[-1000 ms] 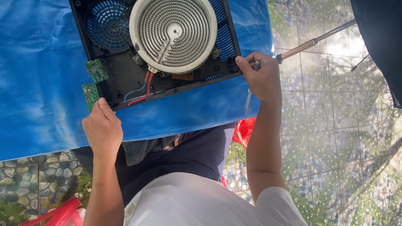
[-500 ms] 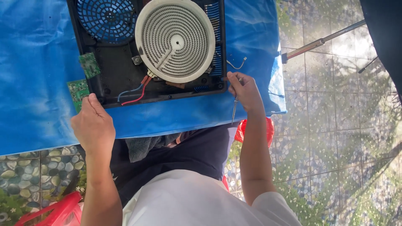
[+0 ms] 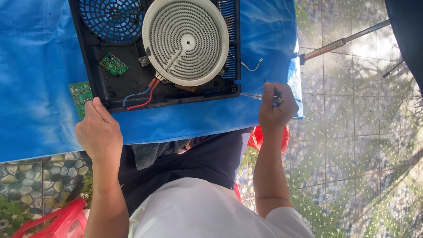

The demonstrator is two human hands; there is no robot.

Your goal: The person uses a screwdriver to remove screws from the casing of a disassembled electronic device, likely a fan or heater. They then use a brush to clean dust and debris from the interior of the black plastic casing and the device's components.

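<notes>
An opened electric cooker (image 3: 132,94) with a black shell lies on a blue cloth (image 3: 39,66). Inside it sit a round white coil heating element (image 3: 185,39), a blue fan grille (image 3: 110,17) and a small green circuit board (image 3: 113,64). Red and blue wires (image 3: 141,94) run under the element. My left hand (image 3: 99,132) rests on the shell's near left corner, beside a second green board (image 3: 80,94). My right hand (image 3: 275,108) is closed around a screwdriver (image 3: 257,96), tip pointing at the shell's right corner.
A loose bit of wire (image 3: 253,66) lies on the cloth right of the cooker. A metal rod (image 3: 343,42) crosses the tiled floor at the upper right. A red plastic stool (image 3: 53,222) stands at the lower left, and something red (image 3: 257,139) shows under the table.
The view has shifted, so the cooker sits lower in the picture. My right hand moved down from the shell's corner to the cloth edge and now holds the screwdriver. My left hand stayed put.
</notes>
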